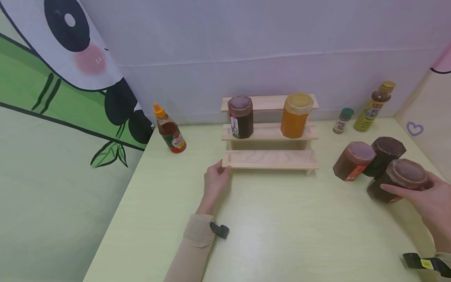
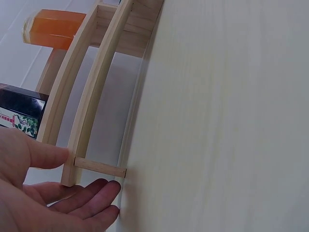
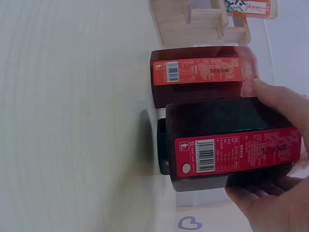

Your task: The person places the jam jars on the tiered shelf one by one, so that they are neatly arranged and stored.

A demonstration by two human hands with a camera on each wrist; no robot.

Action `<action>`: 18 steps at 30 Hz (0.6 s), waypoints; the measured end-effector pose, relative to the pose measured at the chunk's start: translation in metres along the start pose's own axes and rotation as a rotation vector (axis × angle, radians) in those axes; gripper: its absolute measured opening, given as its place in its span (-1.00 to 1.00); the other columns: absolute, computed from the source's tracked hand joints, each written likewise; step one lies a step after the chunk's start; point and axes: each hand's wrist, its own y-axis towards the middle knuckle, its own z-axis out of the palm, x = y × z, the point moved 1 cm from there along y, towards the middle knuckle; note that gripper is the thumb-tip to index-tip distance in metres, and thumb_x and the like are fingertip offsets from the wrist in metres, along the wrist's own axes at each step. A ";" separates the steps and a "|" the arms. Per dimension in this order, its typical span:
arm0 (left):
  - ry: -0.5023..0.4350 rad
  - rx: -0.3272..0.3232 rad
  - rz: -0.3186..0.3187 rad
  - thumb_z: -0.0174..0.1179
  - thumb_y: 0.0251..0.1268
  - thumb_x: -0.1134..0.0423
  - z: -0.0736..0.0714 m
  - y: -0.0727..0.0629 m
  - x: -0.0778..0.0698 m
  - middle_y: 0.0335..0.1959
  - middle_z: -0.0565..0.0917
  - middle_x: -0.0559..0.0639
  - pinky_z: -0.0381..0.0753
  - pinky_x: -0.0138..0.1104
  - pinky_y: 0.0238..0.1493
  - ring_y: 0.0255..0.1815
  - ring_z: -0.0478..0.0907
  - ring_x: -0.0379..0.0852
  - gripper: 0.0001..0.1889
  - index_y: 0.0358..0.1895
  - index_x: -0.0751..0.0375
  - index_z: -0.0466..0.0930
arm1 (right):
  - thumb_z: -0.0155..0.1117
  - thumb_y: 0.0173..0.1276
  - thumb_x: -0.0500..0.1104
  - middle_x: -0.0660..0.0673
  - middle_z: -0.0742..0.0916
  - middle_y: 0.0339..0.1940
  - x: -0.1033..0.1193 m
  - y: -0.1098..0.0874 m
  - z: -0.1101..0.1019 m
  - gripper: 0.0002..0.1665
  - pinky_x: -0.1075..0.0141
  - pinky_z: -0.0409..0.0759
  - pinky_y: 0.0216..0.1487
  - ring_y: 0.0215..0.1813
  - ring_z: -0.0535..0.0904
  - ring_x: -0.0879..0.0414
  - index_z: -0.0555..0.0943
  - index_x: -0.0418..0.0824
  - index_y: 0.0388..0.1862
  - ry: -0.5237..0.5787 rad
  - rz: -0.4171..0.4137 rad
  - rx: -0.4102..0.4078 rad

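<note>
My left hand (image 1: 215, 180) pinches the left front corner of a three-step wooden rack (image 1: 271, 159), its thumb on top of the lowest board in the left wrist view. At the right, my right hand (image 1: 431, 197) grips a dark jar (image 3: 231, 145) with a red label, thumb on one side and fingers on the other. That jar is tilted, and its base looks raised off the table. Just behind it stand a reddish-brown jar (image 1: 354, 161) and another dark jar (image 1: 385, 152). The rack's middle step bears a dark jar (image 1: 241, 117) and an amber honey jar (image 1: 296, 115).
A sauce bottle with an orange cap (image 1: 170, 129) stands left of the rack. Behind the jars at the right are a small green-capped shaker (image 1: 343, 120) and a yellow-labelled bottle (image 1: 373, 107). A printed cloth (image 1: 211, 35) hangs along the table's back edge.
</note>
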 end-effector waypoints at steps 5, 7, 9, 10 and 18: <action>-0.006 -0.003 0.002 0.17 0.34 0.18 -0.001 0.000 0.000 -0.07 0.67 0.06 0.61 -0.24 -0.26 -0.17 0.63 -0.08 -0.56 0.26 0.19 0.48 | 0.49 -0.07 -0.53 0.24 0.61 -0.08 0.008 -0.004 0.003 -0.16 0.65 0.47 -0.26 -0.13 0.53 0.48 0.49 -0.04 0.21 -0.016 -0.022 0.021; -0.004 -0.007 0.003 0.17 0.34 0.18 -0.001 0.000 0.000 -0.07 0.68 0.06 0.61 -0.24 -0.24 -0.15 0.63 -0.08 -0.57 0.25 0.19 0.49 | 0.51 -0.06 -0.50 0.26 0.60 -0.08 0.010 -0.006 0.004 -0.15 0.65 0.46 -0.27 -0.13 0.52 0.48 0.47 -0.01 0.22 -0.073 -0.010 0.018; -0.005 -0.008 0.006 0.18 0.34 0.19 -0.001 0.000 0.000 -0.07 0.68 0.07 0.61 -0.22 -0.22 -0.14 0.63 -0.06 -0.57 0.24 0.20 0.49 | 0.53 -0.05 -0.43 0.29 0.59 -0.10 0.012 -0.007 0.005 -0.15 0.65 0.46 -0.28 -0.14 0.50 0.50 0.46 0.02 0.23 -0.138 0.010 0.011; -0.006 -0.008 0.006 0.18 0.34 0.19 -0.001 0.000 -0.001 -0.07 0.68 0.07 0.61 -0.22 -0.22 -0.14 0.63 -0.06 -0.57 0.24 0.20 0.49 | 0.54 -0.05 -0.43 0.29 0.59 -0.10 0.013 -0.007 0.005 -0.14 0.65 0.47 -0.28 -0.14 0.51 0.49 0.45 -0.01 0.24 -0.151 0.012 0.010; -0.006 -0.002 0.007 0.18 0.34 0.18 -0.001 0.000 0.000 -0.10 0.68 0.07 0.61 -0.23 -0.25 -0.17 0.63 -0.07 -0.57 0.25 0.19 0.49 | 0.58 -0.11 -0.40 0.35 0.57 -0.14 0.020 -0.009 0.011 -0.12 0.64 0.47 -0.27 -0.14 0.49 0.53 0.45 -0.04 0.24 -0.247 -0.024 0.003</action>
